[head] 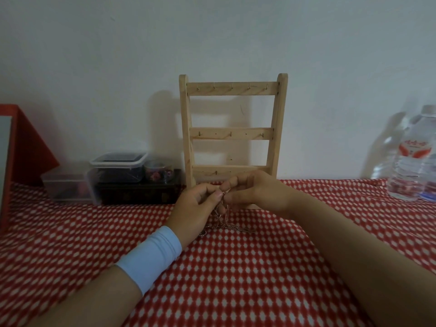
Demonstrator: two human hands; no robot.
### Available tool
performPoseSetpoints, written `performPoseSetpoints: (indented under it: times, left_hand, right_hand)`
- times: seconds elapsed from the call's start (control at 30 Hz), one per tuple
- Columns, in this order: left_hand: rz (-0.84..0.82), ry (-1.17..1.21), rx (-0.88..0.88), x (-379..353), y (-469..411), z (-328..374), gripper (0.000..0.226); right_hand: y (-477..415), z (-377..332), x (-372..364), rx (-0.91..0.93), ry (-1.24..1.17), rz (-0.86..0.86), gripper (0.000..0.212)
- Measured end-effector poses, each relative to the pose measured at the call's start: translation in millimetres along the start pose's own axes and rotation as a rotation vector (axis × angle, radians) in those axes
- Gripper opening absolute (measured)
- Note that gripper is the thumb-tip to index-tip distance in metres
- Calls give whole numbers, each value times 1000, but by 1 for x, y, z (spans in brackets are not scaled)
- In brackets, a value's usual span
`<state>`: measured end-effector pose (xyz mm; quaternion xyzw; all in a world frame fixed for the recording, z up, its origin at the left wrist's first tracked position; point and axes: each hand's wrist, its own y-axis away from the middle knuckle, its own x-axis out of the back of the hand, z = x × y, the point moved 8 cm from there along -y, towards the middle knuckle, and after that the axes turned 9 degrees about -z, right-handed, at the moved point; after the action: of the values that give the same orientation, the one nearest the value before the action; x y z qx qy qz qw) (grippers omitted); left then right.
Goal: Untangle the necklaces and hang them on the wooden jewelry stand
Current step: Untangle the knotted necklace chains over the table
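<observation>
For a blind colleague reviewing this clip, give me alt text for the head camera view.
A left hand and a right hand pinch a tangled bunch of thin necklaces trailing onto a red-and-white cloth, before a wooden jewelry stand whose hooks are bare. Plastic containers sit left of the stand, a water bottle at far right.

Bare matt wooden stand (232, 131), metal chains (224, 220), patterned cloth (236, 279)

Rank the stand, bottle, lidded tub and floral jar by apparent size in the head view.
1. stand
2. bottle, cropped by the frame edge, so its full size is unsure
3. tub
4. jar, smallest
</observation>
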<state>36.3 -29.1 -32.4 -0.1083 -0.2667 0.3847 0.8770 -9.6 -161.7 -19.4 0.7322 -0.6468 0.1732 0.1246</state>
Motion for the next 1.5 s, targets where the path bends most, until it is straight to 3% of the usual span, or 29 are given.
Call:
performPoseSetpoints:
  times: [0.17,0.37,0.53,0.6,0.67,0.77,0.83,0.9,1.03,1.1,1.27,1.37,1.5]
  left_hand:
    - [32,-179,-22,7,-3,4,19]
    - [3,-176,7,17,-9,6,26]
    - [55,-41,66,37,-12,-2,27]
    - [38,-20,90,39,-12,-5,26]
    - [3,26,122,35,-12,-9,27]
    - [-11,94,157,34,-12,-14,26]
    - [-9,147,166,36,-12,-16,29]
    - [-34,157,157,34,-13,-15,37]
    - [-97,143,148,21,-12,-9,38]
    - [-111,238,168,17,-12,-10,36]
    - [-136,525,260,7,-9,-9,27]
    - [-158,549,272,3,-9,-6,26]
    - [-205,397,249,-3,-7,-1,22]
  right_hand:
    - [2,-3,12,-14,99,87,9]
    - [7,0,8,-169,190,-99,9]
    - [9,-6,37,-165,380,309,13]
    - [12,-5,41,-158,236,392,23]
    - [13,-1,41,-123,-69,427,36]
    - [8,0,33,-23,-507,363,31]
    - [5,0,29,-33,-581,305,28]
    - [5,0,28,-68,-474,256,22]
    - [8,-6,26,-145,-14,214,23]
    - [7,-7,22,-182,134,194,18]
    - [9,-2,14,-305,455,20,30]
    - [11,-5,12,-338,530,-60,39]
    - [7,-25,15,-171,368,66,22]
